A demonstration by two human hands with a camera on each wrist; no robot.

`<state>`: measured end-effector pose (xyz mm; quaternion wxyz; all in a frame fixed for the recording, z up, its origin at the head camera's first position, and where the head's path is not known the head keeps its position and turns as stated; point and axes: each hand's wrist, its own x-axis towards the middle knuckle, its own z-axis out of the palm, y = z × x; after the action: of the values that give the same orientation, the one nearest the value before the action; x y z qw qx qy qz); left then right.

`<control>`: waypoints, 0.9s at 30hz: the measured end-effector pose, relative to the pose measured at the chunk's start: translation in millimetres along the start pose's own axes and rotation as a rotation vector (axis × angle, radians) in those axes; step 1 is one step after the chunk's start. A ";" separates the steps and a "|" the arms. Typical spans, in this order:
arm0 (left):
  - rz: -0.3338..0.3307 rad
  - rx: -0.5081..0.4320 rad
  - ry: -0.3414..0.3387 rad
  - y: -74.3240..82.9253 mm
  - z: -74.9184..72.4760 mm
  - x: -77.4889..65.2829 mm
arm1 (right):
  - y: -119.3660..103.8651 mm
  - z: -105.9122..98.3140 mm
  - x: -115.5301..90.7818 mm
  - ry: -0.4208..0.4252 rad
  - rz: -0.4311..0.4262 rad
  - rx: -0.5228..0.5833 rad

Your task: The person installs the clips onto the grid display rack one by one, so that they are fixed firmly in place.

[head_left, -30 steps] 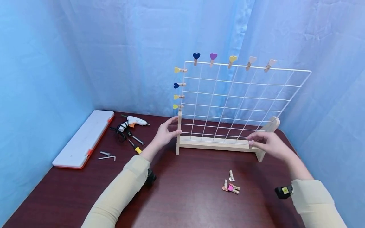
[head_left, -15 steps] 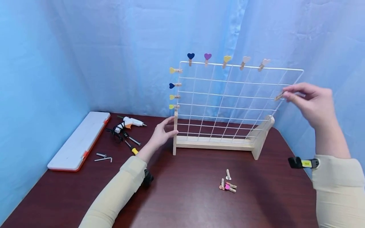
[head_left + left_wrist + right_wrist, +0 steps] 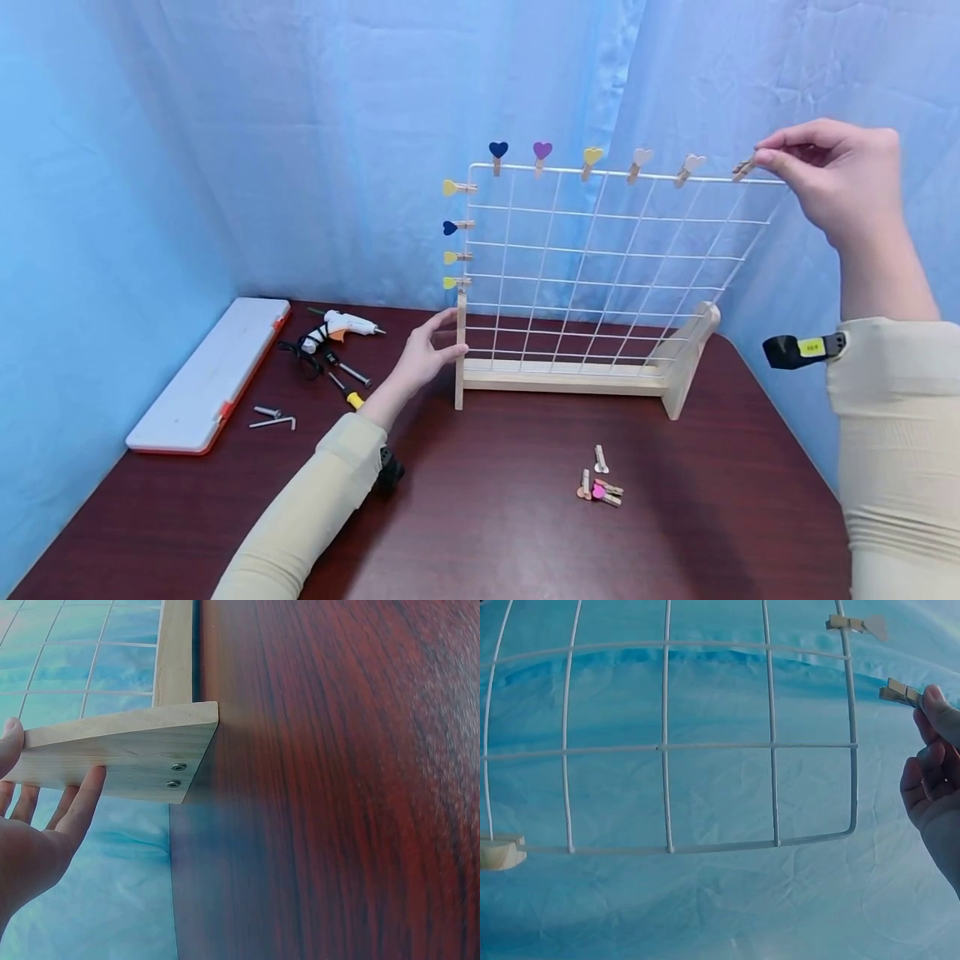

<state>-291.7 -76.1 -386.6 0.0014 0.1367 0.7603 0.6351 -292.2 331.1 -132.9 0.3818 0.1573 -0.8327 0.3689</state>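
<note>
My right hand (image 3: 847, 175) pinches a small wooden clothespin (image 3: 742, 169) at the upper right of a white wire grid (image 3: 555, 247). In the right wrist view the held clothespin (image 3: 900, 691) points its tips toward the grid's top wire, with a gap between them. The grid leans back in a wooden stand. My left hand (image 3: 427, 350) holds the stand's left side panel (image 3: 461, 367), thumb at the front edge and fingers on the outer face. Several heart-topped clothespins, such as a purple one (image 3: 542, 151) and a navy one (image 3: 450, 227), are clipped along the top and left wires.
Several loose clothespins (image 3: 600, 487) lie on the dark red table in front of the stand. To the left are a long white case (image 3: 210, 375), a glue gun (image 3: 348, 322), a yellow-handled screwdriver (image 3: 352, 398), a bolt (image 3: 267, 412) and a hex key (image 3: 273, 423).
My right hand has risen from low by the stand's right side to the grid's top right corner, carrying the clothespin. My left hand keeps its place on the side panel.
</note>
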 end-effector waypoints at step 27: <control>0.050 0.008 0.054 -23.8 -0.8 10.4 | 8.5 3.7 8.1 -0.178 0.001 -0.127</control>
<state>-306.7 -78.4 -407.7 -0.0357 0.1383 0.7590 0.6352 -304.1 334.4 -132.6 0.3154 0.1643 -0.8851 0.3002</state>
